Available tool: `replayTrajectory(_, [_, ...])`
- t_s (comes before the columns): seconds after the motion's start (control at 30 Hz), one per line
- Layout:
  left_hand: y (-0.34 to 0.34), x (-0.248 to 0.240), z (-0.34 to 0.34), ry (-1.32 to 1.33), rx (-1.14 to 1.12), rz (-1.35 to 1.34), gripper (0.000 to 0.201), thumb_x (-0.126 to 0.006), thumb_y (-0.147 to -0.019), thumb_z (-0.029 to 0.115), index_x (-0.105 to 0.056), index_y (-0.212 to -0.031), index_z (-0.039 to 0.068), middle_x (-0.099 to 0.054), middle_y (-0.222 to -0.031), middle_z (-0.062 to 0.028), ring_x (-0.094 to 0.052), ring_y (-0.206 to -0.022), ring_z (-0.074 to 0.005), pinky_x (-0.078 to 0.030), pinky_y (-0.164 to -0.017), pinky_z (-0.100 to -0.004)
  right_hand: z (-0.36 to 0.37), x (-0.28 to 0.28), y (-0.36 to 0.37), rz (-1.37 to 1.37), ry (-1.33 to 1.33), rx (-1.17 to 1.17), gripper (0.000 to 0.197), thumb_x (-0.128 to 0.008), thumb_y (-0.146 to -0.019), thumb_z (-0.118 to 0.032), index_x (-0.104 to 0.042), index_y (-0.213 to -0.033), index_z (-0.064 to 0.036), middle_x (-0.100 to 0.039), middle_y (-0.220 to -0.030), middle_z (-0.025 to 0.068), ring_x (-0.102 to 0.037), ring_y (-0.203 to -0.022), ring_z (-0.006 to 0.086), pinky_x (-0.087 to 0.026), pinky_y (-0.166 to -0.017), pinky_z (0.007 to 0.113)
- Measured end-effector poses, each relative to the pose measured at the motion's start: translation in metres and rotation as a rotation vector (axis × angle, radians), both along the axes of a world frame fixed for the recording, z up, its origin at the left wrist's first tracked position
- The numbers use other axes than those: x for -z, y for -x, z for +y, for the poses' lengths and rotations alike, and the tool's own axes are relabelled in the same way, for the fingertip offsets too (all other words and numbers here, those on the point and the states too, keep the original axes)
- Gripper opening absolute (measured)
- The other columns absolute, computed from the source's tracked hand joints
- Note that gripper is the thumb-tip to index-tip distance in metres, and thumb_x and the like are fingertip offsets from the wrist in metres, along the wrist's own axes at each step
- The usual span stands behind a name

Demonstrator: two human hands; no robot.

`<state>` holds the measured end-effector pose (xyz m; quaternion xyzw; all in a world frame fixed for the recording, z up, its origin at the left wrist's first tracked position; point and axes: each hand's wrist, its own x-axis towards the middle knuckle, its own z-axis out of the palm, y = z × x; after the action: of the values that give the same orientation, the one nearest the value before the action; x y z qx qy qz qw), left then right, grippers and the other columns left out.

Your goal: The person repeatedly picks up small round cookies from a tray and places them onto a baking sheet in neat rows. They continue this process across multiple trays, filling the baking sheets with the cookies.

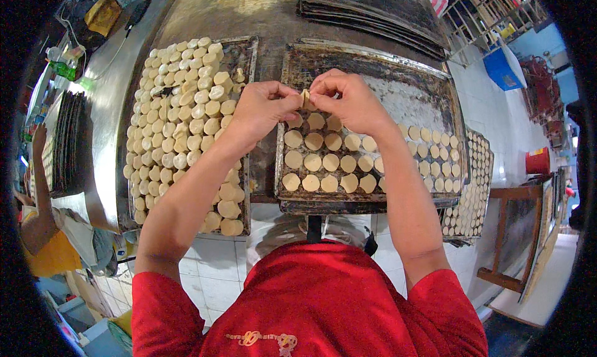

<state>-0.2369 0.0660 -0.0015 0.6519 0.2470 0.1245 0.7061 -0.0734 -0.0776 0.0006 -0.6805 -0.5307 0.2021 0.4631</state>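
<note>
Between the fingertips of my left hand (269,105) and my right hand (348,101) is a small pale dough piece (305,98), pinched from both sides. Both hands are closed on it, above the left part of a dark, worn baking tray (398,65). Flat round dough pieces (313,162) lie in rows along the near side of that tray, under and beside my right forearm. To the left, a second tray (247,52) is crowded with thicker dough rounds (168,118), some stacked or leaning on each other. My left forearm hides part of it.
A stack of dark trays (373,15) lies at the back. At the right, a lower tray (476,189) bears many dough rounds. Beyond stand a blue bin (505,68), a red bucket (538,161) and a wooden frame (507,233). Another person (50,233) is at far left.
</note>
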Motion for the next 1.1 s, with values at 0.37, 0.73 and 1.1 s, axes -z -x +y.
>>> replayTrajectory(0.37, [-0.006,0.002,-0.003,-0.057,0.054,0.047,0.023,-0.073,-0.094,0.016,-0.073,-0.103,-0.006,-0.073,-0.093,-0.0082,-0.069,-0.072,-0.0128,-0.058,-0.069,-0.0249,-0.008,0.000,0.001,0.040,0.038,0.027,0.015,-0.074,-0.090,-0.014,-0.072,-0.085,-0.0003,-0.067,-0.097,0.0076,-0.062,-0.087,0.0170,-0.050,-0.081,0.032])
replayTrajectory(0.73, [-0.007,-0.002,-0.003,-0.007,0.042,0.033,0.025,-0.071,-0.098,0.019,-0.072,-0.105,-0.005,-0.072,-0.096,-0.0069,-0.068,-0.085,-0.0118,-0.060,-0.073,-0.0268,-0.034,0.026,-0.028,-0.330,0.241,0.262,0.015,-0.076,-0.087,-0.012,-0.068,-0.083,0.0004,-0.063,-0.090,0.0105,-0.062,-0.080,0.0216,-0.051,-0.075,0.035])
replayTrajectory(1.1, [-0.034,-0.001,-0.022,0.006,0.146,-0.005,0.024,-0.069,-0.099,0.018,-0.072,-0.107,-0.005,-0.072,-0.098,-0.0088,-0.069,-0.088,-0.0129,-0.062,-0.073,-0.0280,-0.043,0.010,-0.032,-0.172,0.175,0.148,0.019,-0.079,-0.089,-0.018,-0.071,-0.090,-0.0010,-0.064,-0.093,0.0062,-0.060,-0.079,0.0140,-0.050,-0.073,0.031])
